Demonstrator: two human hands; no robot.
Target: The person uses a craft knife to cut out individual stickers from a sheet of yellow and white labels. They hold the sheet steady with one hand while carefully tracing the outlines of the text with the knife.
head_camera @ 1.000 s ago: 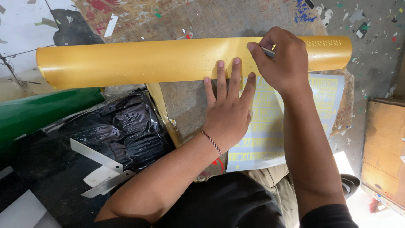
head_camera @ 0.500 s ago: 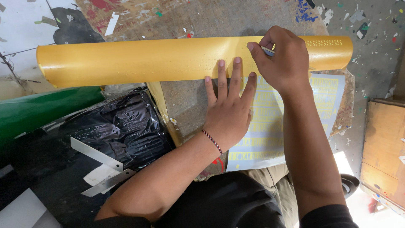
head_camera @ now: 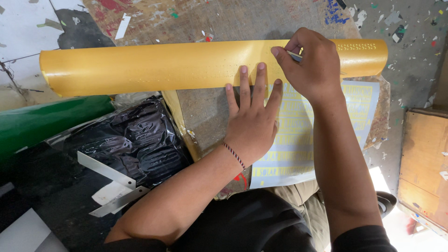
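A long yellow vinyl roll (head_camera: 154, 67) lies across the board in front of me. My left hand (head_camera: 254, 119) is flat, fingers spread, with its fingertips pressing on the roll's near edge. My right hand (head_camera: 310, 65) rests on top of the roll and pinches a small metal-tipped tool (head_camera: 295, 56) against the yellow surface. Rows of small cut shapes show on the roll near the tool and at its right end. A white backing sheet with yellow cut lettering (head_camera: 298, 140) hangs from the roll under my arms.
A green roll (head_camera: 42, 123) and a crumpled black plastic bundle (head_camera: 135, 144) lie at the left, with metal ruler strips (head_camera: 112, 179) below. A worn brown board (head_camera: 210, 112) carries the work. A wooden box (head_camera: 424, 163) stands at the right on a paint-flecked floor.
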